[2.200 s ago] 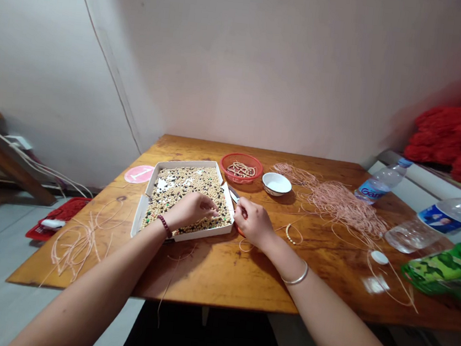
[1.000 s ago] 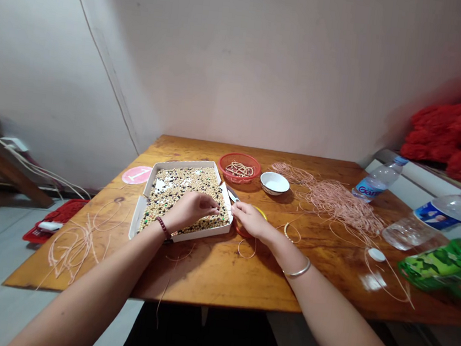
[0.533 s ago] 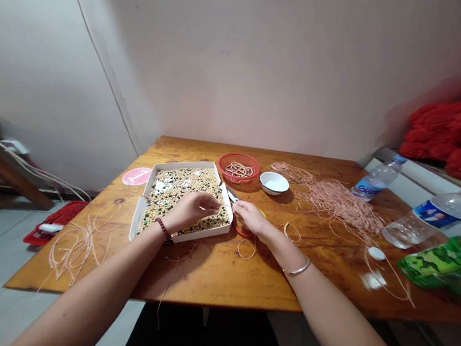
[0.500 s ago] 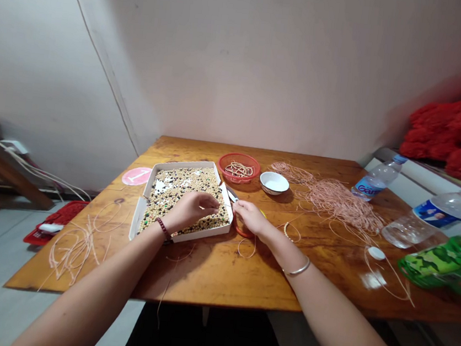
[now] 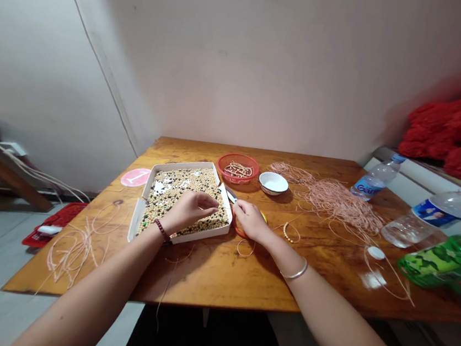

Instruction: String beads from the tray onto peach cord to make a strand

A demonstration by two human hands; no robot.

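My left hand (image 5: 194, 207) is over the right part of a white tray (image 5: 177, 236) filled with small beige, black and green beads (image 5: 176, 189). Its fingers curl together; anything between them is too small to make out. My right hand (image 5: 250, 218) is closed just off the tray's right edge, beside a pointed metal tool (image 5: 230, 195), perhaps scissors. What its fingers grip cannot be made out. An orange round object (image 5: 239, 229) lies partly hidden under this hand. A short beaded string (image 5: 286, 232) lies to its right.
A red basket (image 5: 237, 179) holding strung beads and a white bowl (image 5: 273, 184) stand behind. Pink cord (image 5: 337, 203) is heaped at the right, near plastic bottles (image 5: 375, 177) and a green bottle (image 5: 445, 260). Loose cord (image 5: 76, 250) and a pink disc (image 5: 135, 177) lie left.
My right hand has turned slightly, its knuckles now more over the orange object. My left hand has stayed almost in place over the beads.
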